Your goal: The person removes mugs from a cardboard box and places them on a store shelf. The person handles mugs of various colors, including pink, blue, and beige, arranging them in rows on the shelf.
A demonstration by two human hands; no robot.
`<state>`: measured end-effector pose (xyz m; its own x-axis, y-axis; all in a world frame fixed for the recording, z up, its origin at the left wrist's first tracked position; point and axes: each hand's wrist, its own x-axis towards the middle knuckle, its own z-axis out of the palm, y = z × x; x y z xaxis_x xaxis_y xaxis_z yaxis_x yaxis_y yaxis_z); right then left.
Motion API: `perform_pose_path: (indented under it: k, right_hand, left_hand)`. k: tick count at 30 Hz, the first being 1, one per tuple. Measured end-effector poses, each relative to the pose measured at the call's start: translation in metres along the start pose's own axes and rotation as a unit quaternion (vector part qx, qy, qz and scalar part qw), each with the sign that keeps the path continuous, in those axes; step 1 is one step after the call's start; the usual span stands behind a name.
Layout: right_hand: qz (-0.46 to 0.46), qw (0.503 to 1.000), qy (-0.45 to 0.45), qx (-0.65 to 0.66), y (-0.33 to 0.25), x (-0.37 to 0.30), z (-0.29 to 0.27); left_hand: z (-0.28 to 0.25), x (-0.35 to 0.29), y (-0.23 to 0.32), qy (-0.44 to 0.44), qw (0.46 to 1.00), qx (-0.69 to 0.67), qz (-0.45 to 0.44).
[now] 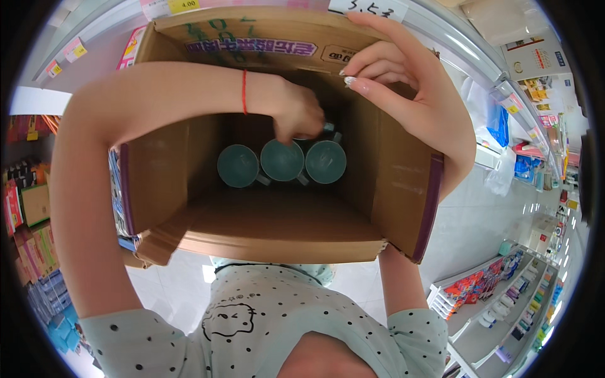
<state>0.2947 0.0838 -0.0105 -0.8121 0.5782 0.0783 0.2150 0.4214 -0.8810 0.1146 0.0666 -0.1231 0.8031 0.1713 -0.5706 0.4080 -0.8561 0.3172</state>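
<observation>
A deep brown cardboard box [283,217] stands in front of my body, its flaps folded outward. Down inside, three pale green mugs stand upright in a row: a left mug [238,166], a middle mug [282,160] and a right mug [326,162]. My left hand [297,113], with a red string at its wrist, reaches into the box with fingers curled down behind the middle mug. They close on another mug, mostly hidden under the hand. My right arm curves round the box's right side. My right hand [403,79] hovers loosely at the far flap, index finger stretched, other fingers bent.
A shelf edge with price tags [184,5] runs behind the box. Packed goods [38,252] fill shelves at the left. On the lower right stands a white shelf rack [498,309] with bottles and packets. Grey tiled floor [463,217] shows beyond the box's right side.
</observation>
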Motion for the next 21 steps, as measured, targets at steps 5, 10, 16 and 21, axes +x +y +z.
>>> perform_pose_path:
  k: [5,10,16,21]
  right_hand:
    - [-0.009,0.999,0.040,-0.019,-0.004,-0.005,0.003]
    - [0.078,0.996,-0.042,0.019,-0.027,0.000,-0.008]
    - [-0.148,0.987,-0.032,-0.053,-0.004,-0.001,0.002]
    - [0.032,0.996,-0.054,-0.058,-0.041,-0.007,-0.008]
  left_hand:
    - [0.032,0.009,-0.025,-0.216,0.962,-0.167,-0.013]
    - [0.056,0.007,-0.018,-0.273,0.938,-0.211,-0.038]
    - [0.093,0.001,-0.023,-0.201,0.956,-0.211,-0.046]
    - [0.082,0.014,-0.033,-0.296,0.915,-0.261,-0.082]
